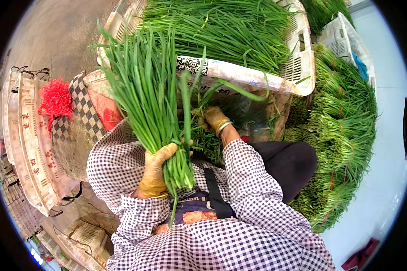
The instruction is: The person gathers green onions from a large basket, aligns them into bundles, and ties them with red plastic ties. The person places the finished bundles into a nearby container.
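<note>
My left hand [156,167], in a yellowish glove, grips a thick bunch of garlic chives [147,91] near its cut stem ends. The leaves fan upward, overlapping the near left side of a white plastic crate [257,79]. In that crate lies a large heap of chives [224,34]. My right hand [216,118], gloved too and with a pale bangle at the wrist, is closed around a few loose chive leaves [208,96] just below the crate's rim. Its fingertips are partly hidden. Under both hands lies a pile of scattered leaf trimmings [205,142].
Banded chive bundles [339,135] are stacked along my right, beside a pale blue floor [390,135]. To my left are red plastic ties [56,98], a checkered cloth [86,111] and printed bags with handles [34,142]. Another white crate [342,37] stands at the far right.
</note>
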{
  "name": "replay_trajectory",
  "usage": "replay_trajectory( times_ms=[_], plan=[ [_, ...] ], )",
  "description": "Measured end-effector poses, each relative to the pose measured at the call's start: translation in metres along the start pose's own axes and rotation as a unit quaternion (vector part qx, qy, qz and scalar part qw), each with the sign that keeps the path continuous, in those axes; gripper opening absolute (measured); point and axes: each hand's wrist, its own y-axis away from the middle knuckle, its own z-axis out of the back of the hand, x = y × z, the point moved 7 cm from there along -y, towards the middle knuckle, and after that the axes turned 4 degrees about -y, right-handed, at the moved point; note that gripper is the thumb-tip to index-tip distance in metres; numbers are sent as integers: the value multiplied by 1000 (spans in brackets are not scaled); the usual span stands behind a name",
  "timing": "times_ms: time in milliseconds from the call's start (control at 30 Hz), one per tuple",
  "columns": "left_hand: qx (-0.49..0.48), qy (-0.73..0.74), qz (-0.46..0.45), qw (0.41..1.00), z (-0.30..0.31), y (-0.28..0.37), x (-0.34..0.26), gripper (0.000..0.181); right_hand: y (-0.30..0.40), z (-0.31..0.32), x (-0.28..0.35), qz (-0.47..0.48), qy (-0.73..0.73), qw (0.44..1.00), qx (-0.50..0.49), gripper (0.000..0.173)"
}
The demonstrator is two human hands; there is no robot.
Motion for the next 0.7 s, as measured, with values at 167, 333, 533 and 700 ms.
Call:
replay_trajectory(
  times_ms=[167, 333, 533, 700],
  plan=[
    [-55, -28, 11, 998, 9, 8, 19, 36, 53, -12, 25, 144, 148, 977, 60, 25],
    [15, 22, 3, 1000, 3, 10, 20, 39, 155, -45, 67, 175, 388, 901, 81, 25],
    [88, -4, -49, 995, 6, 8, 21, 37, 153, -70, 25, 184, 480, 838, 185, 29],
    [72, -1, -69, 995, 20, 13, 12, 39, 194, -65, 41, -27, 190, 958, 213, 41]
  ],
)
